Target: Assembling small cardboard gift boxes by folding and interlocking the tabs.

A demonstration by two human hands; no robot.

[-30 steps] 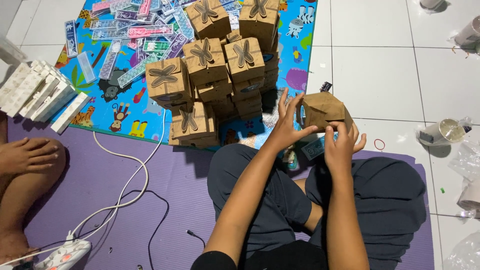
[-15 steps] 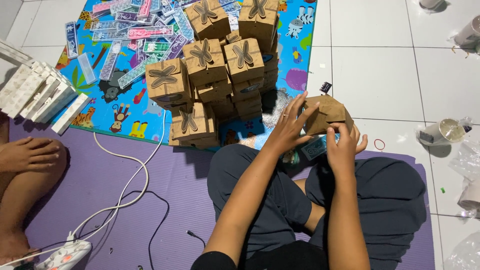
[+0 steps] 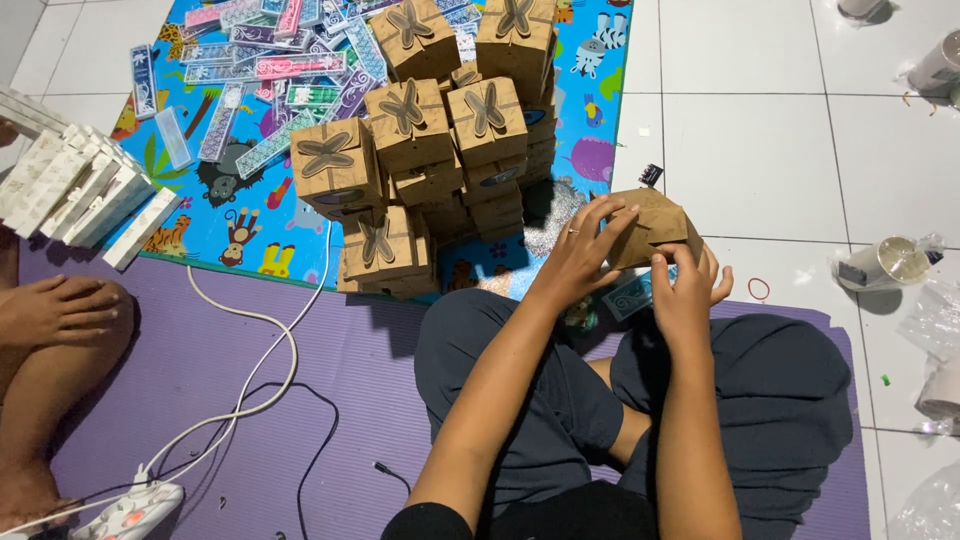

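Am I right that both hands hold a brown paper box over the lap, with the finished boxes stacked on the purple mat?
Not quite. Head view: left hand and right hand hold the brown paper box, but the stacked boxes sit on the colourful animal-print mat, not the purple mat.

A brown cardboard box [image 3: 655, 225], half folded and tilted, held above the lap, near the stacked boxes [image 3: 440, 150]

Left of the fingers [image 3: 598, 222], passage is blocked by stacked brown boxes [image 3: 430, 150]; open white tiles [image 3: 760, 160] are left beyond the fingertips.
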